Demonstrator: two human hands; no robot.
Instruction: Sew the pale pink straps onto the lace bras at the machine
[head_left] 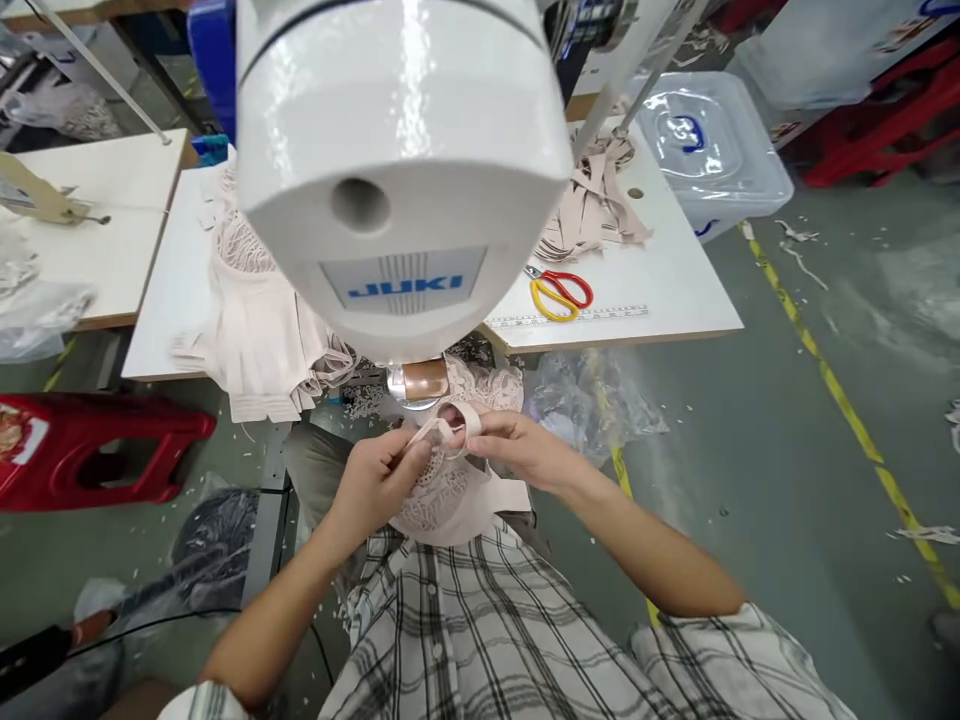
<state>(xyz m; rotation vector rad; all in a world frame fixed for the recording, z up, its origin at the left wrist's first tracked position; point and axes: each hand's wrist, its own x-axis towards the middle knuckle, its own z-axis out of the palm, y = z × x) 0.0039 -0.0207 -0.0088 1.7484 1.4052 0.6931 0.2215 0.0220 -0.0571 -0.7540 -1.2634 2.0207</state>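
Observation:
A pale pink lace bra (pixel 442 500) lies over my lap, just in front of the white sewing machine (pixel 405 200). With closed fingers my left hand (pixel 382 480) pinches one part of a narrow pink strap (pixel 466 425). On the other side my right hand (pixel 517 445) grips the same strap, which curls into a loop between the hands. More of the lace (pixel 487 385) spreads behind my fingers, close under the machine's head. The machine's needle area is hidden by its head.
Red-and-yellow-handled scissors (pixel 559 293) lie by a ruler (pixel 607 315) on the right of the white table (pixel 690 310). Pink fabric pieces (pixel 592 205) are behind them. Stacked pink garments (pixel 259 330) hang over the left edge. A red stool (pixel 105 450) and a lidded clear box (pixel 712 140) flank the table.

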